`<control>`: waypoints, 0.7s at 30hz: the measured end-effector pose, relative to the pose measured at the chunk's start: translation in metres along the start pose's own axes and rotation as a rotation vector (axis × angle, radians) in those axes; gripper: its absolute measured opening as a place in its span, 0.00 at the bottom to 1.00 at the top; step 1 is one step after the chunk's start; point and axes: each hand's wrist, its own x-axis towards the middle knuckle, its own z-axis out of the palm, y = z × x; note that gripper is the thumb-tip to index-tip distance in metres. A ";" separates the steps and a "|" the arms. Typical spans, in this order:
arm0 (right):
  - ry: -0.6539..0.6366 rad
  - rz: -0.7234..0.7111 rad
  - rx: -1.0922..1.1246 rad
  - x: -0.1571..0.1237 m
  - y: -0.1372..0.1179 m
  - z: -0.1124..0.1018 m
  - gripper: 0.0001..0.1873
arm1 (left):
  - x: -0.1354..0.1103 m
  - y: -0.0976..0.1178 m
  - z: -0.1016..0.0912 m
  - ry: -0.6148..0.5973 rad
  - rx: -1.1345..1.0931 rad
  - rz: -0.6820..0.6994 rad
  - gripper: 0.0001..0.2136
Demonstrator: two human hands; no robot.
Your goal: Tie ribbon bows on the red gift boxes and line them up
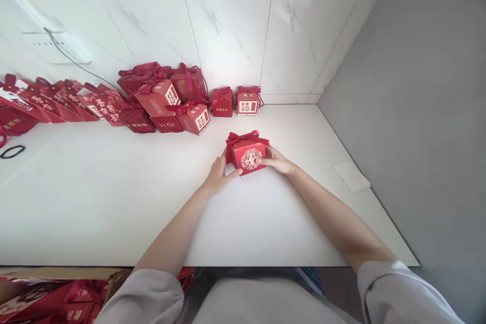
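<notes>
Between my two hands is a red gift box (249, 158) with a round pale emblem on its front and a dark red ribbon bow (245, 136) on top. My left hand (220, 174) grips its left side, the thumb along the lower front edge. On the right side, my right hand (279, 160) holds the box, with its thumb across the front face. The fingers behind the box are partly hidden. The box is at or just above the white table (261, 223); I cannot tell whether it touches.
Two small ribboned boxes (221, 102) stand by the wall. Left of them is a pile of red boxes (157, 98), then a row of red bags or boxes (61, 101). A black loop (12, 152), a white paper (351, 176) and a carton of red packaging (114, 281) also show. A grey wall (429, 126) bounds the right.
</notes>
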 end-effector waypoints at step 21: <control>0.362 -0.087 -0.019 -0.027 0.016 0.058 0.38 | 0.001 0.000 0.017 0.209 0.095 -0.088 0.34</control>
